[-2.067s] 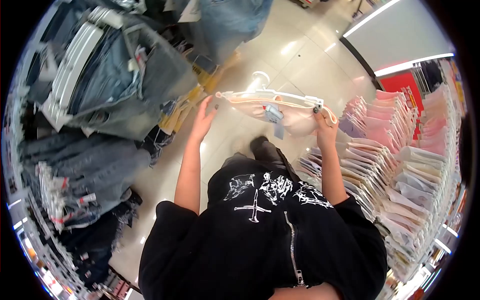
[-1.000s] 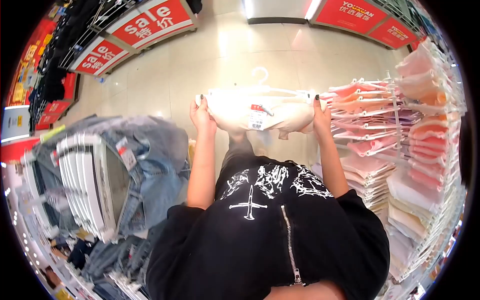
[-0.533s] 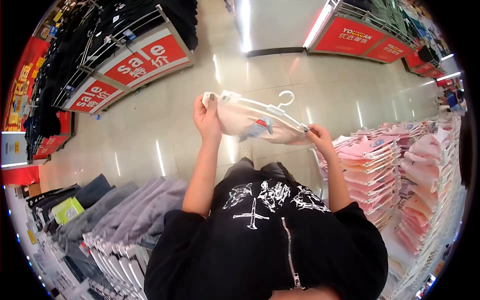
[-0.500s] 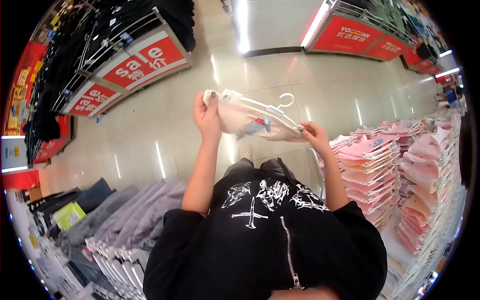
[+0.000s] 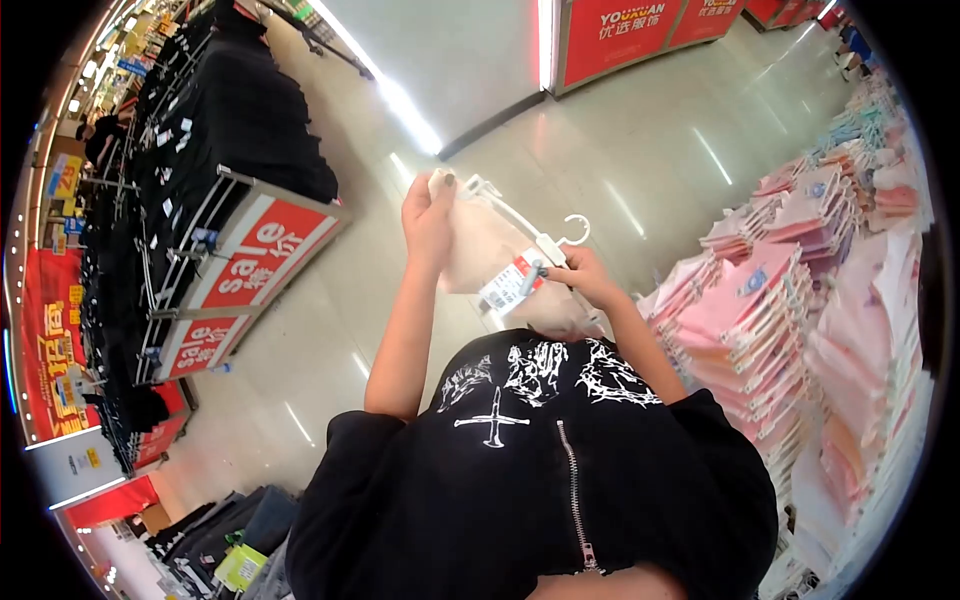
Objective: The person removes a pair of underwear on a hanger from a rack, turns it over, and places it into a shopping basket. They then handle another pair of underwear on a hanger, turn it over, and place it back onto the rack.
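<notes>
A pale cream-pink garment (image 5: pixel 475 245) hangs from a white plastic clothes hanger (image 5: pixel 512 215), held out in front of my body. My left hand (image 5: pixel 430 225) pinches the garment's top corner beside the hanger's left clip. My right hand (image 5: pixel 588 280) closes around the middle of the hanger, just below its hook. Its dark-nailed thumb touches a red and white price tag (image 5: pixel 510 287) with a small grey piece on it. The fingers behind the hanger are hidden, and the garment's lower right end droops.
Pink garments on white hangers (image 5: pixel 740 320) fill racks at my right. Black clothes (image 5: pixel 250 110) hang on a rack with red sale signs (image 5: pixel 270 250) at the left. Folded dark trousers (image 5: pixel 265 520) lie at lower left. A grey-white panel (image 5: pixel 450 60) stands ahead on the tiled floor.
My right hand has moved from the garment's right end to the hanger's middle, by the tag. The garment's right end has dropped. My view has turned to the right.
</notes>
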The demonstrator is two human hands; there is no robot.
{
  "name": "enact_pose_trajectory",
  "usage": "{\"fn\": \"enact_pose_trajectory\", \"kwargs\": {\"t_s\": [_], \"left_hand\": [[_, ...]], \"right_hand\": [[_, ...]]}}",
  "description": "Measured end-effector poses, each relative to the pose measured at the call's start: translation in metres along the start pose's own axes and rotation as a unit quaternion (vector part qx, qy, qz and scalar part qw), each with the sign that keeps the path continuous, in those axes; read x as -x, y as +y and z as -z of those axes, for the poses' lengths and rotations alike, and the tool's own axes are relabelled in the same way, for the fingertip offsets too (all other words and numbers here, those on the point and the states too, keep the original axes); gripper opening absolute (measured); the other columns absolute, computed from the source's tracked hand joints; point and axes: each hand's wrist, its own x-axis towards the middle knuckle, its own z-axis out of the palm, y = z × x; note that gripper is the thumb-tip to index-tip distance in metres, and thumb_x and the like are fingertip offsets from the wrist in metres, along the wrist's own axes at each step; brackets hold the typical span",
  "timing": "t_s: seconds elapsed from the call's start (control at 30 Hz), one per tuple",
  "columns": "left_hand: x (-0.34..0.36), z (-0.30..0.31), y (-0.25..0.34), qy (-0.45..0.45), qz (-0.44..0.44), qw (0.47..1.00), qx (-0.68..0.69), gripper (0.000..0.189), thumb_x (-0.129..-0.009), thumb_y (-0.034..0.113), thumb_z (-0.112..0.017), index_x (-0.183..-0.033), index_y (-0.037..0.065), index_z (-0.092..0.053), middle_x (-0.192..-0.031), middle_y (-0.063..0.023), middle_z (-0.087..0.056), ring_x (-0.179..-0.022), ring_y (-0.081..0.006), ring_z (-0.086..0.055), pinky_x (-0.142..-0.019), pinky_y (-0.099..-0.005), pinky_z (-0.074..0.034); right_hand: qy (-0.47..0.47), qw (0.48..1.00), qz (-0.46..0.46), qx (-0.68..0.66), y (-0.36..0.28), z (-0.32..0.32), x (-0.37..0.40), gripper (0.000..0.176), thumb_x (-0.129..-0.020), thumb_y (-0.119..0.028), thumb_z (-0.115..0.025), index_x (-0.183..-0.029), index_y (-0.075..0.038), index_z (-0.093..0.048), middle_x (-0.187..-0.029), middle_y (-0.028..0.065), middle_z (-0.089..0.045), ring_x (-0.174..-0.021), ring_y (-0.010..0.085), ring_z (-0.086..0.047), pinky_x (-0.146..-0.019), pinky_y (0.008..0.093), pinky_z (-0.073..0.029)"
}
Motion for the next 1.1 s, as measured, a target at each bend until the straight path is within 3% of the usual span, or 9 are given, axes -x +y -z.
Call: {"fn": "enact_pose_trajectory", "kwargs": {"t_s": [0.07, 0.17, 0.3, 0.6, 0.7, 0.8, 0.97, 1.07, 1.1], "left_hand": [[-0.037, -0.02, 0.004, -0.022, 0.011, 0.999, -0.037, 0.015, -0.086, 0.017, -0.054, -0.091, 0.003, -0.055, -0.081, -0.0004, -0.055, -0.072, -0.0074, -0.049, -0.064, -0.0218, -0.041], [-0.088, -0.042, 0.01, -0.093, 0.039, 0.99, -0.095, 0.024, -0.08, 0.02, -0.062, -0.094, 0.002, -0.057, -0.083, -0.0034, -0.06, -0.074, -0.0093, -0.054, -0.064, -0.0223, -0.044], [-0.144, -0.084, 0.025, -0.265, 0.085, 0.918, -0.282, 0.034, -0.068, 0.019, -0.071, -0.092, -0.001, -0.06, -0.078, -0.0045, -0.063, -0.065, -0.0112, -0.058, -0.057, -0.024, -0.047], [-0.204, -0.189, -0.014, -0.305, 0.136, 0.93, -0.152, 0.031, -0.074, 0.02, -0.067, -0.096, -0.001, -0.059, -0.082, -0.0061, -0.063, -0.067, -0.0105, -0.059, -0.058, -0.0229, -0.047], [-0.228, -0.211, -0.027, -0.401, 0.181, 0.884, -0.16, 0.028, -0.076, 0.019, -0.064, -0.096, -0.001, -0.059, -0.084, -0.0062, -0.063, -0.068, -0.0101, -0.058, -0.059, -0.0225, -0.047], [-0.252, -0.23, -0.05, -0.512, 0.282, 0.768, -0.261, 0.034, -0.077, 0.019, -0.062, -0.102, -0.003, -0.055, -0.085, -0.0076, -0.062, -0.074, -0.0116, -0.058, -0.065, -0.0243, -0.046], [-0.267, -0.291, -0.101, -0.575, 0.253, 0.777, -0.027, 0.034, -0.084, 0.015, -0.052, -0.113, -0.003, -0.049, -0.106, -0.0115, -0.058, -0.092, -0.0169, -0.055, -0.08, -0.0299, -0.042], [-0.304, -0.322, -0.117, -0.567, 0.258, 0.782, 0.009, 0.031, -0.085, 0.016, -0.05, -0.11, -0.003, -0.05, -0.105, -0.0143, -0.058, -0.092, -0.0178, -0.056, -0.079, -0.0303, -0.043], [-0.312, -0.332, -0.112, -0.534, 0.257, 0.805, 0.013, 0.026, -0.086, 0.017, -0.049, -0.103, -0.002, -0.052, -0.095, -0.0126, -0.06, -0.085, -0.0157, -0.056, -0.075, -0.0291, -0.043]], "right_hand": [[-0.024, 0.99, 0.014, -0.136, -0.015, 0.031, -0.019, 0.025, -0.077, -0.017, -0.064, -0.096, -0.001, -0.06, -0.082, 0.0012, -0.061, -0.071, 0.0064, -0.054, -0.063, 0.0213, -0.043], [-0.044, 0.982, 0.033, -0.18, -0.042, 0.076, -0.045, 0.024, -0.08, -0.015, -0.061, -0.099, 0.0, -0.059, -0.086, 0.0028, -0.061, -0.075, 0.0074, -0.055, -0.066, 0.0219, -0.044], [0.0, 0.978, 0.066, -0.2, -0.076, 0.143, -0.059, 0.024, -0.081, -0.014, -0.061, -0.1, 0.0, -0.058, -0.087, 0.0034, -0.062, -0.076, 0.0075, -0.056, -0.066, 0.0211, -0.044], [0.169, 0.965, 0.089, -0.177, -0.059, 0.238, -0.043, 0.014, -0.082, -0.013, -0.057, -0.09, -0.002, -0.06, -0.074, -0.0035, -0.057, -0.058, 0.0023, -0.047, -0.051, 0.0173, -0.037], [0.261, 0.924, 0.093, -0.265, -0.059, 0.252, -0.035, 0.016, -0.084, -0.017, -0.055, -0.09, -0.003, -0.06, -0.072, -0.0032, -0.057, -0.057, 0.0024, -0.048, -0.05, 0.0173, -0.038], [0.334, 0.864, 0.122, -0.356, -0.067, 0.263, -0.021, 0.015, -0.086, -0.017, -0.052, -0.091, -0.004, -0.059, -0.077, -0.0006, -0.059, -0.062, 0.0053, -0.054, -0.056, 0.0198, -0.044], [0.428, 0.803, 0.127, -0.395, -0.058, 0.297, -0.013, 0.018, -0.086, -0.017, -0.051, -0.096, -0.003, -0.057, -0.084, 0.0019, -0.061, -0.068, 0.0077, -0.057, -0.062, 0.0219, -0.046], [0.499, 0.773, 0.114, -0.374, -0.063, 0.314, -0.013, 0.015, -0.085, -0.016, -0.051, -0.092, -0.004, -0.057, -0.077, 0.0006, -0.058, -0.062, 0.0065, -0.053, -0.057, 0.0205, -0.043], [0.525, 0.761, 0.108, -0.366, -0.067, 0.321, -0.013, 0.014, -0.085, -0.016, -0.051, -0.089, -0.004, -0.057, -0.073, -0.0003, -0.057, -0.059, 0.0058, -0.051, -0.054, 0.0196, -0.042]]}}
